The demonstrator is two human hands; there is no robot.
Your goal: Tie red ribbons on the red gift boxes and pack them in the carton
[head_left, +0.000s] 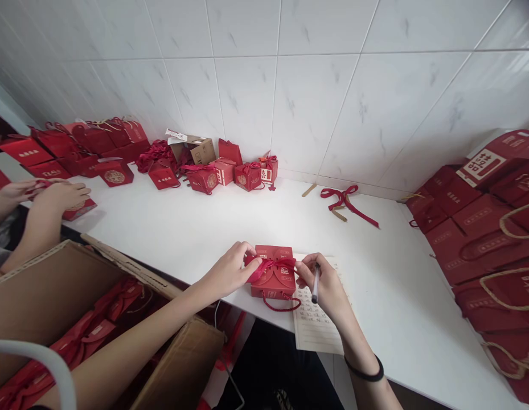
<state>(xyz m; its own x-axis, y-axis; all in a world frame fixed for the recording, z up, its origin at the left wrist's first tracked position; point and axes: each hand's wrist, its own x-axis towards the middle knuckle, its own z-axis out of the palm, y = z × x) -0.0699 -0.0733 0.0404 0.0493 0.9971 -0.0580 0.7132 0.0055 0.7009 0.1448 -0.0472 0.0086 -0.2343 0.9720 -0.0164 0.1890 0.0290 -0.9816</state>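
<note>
A small red gift box [273,289] with gold print and a dark red cord handle sits near the table's front edge. Across its top runs a dark red ribbon [274,263], gathered at the middle. On the box's left side, my left hand [236,266] pinches one part of the ribbon. At the opposite side, the thumb and fingertips of my right hand [326,285] grip the other end. That same hand also carries a pen [316,283], pointing down. Partly under the box and my right hand lies a sheet of lined paper [318,336] with handwriting.
Red bags [482,239] are stacked at the right. A loose ribbon bow [343,199] lies near the wall. Several red boxes [249,175] stand at the back left. An open cardboard carton [72,256] is at lower left. Another person's hands [59,196] work on a box at far left.
</note>
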